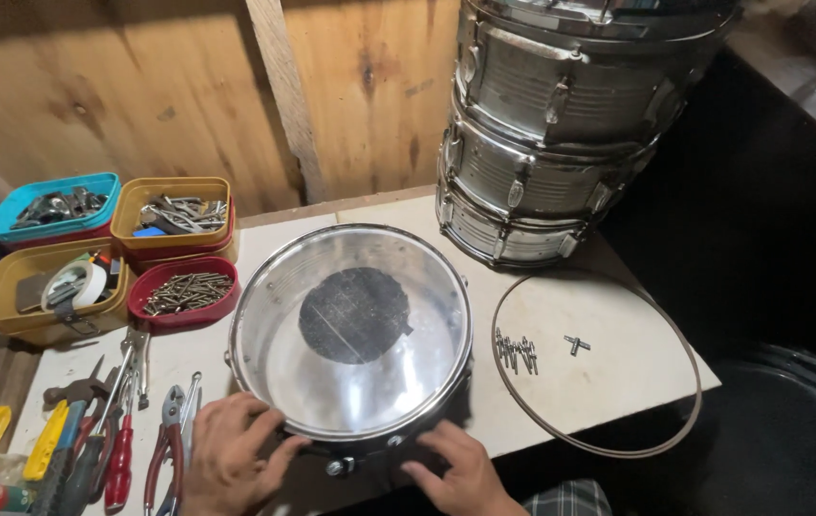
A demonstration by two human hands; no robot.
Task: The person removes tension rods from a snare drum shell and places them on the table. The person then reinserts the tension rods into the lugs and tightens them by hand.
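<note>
A shiny metal drum shell (350, 330) with a clear head and a dark round patch at its centre lies flat on the white workbench (561, 315). My left hand (231, 459) rests on the drum's near left rim, fingers spread over the edge. On the near right side, my right hand (460, 473) presses against the shell, close to a tension lug (336, 466). Neither hand grips a tool.
A thin metal hoop (685, 358) lies to the right, around several tension rods (515, 352) and a drum key (576, 344). Stacked chrome drums (551, 134) stand behind. Trays of screws (184, 291), hardware and tape sit at left, with pliers and screwdrivers (121, 449) at the near left.
</note>
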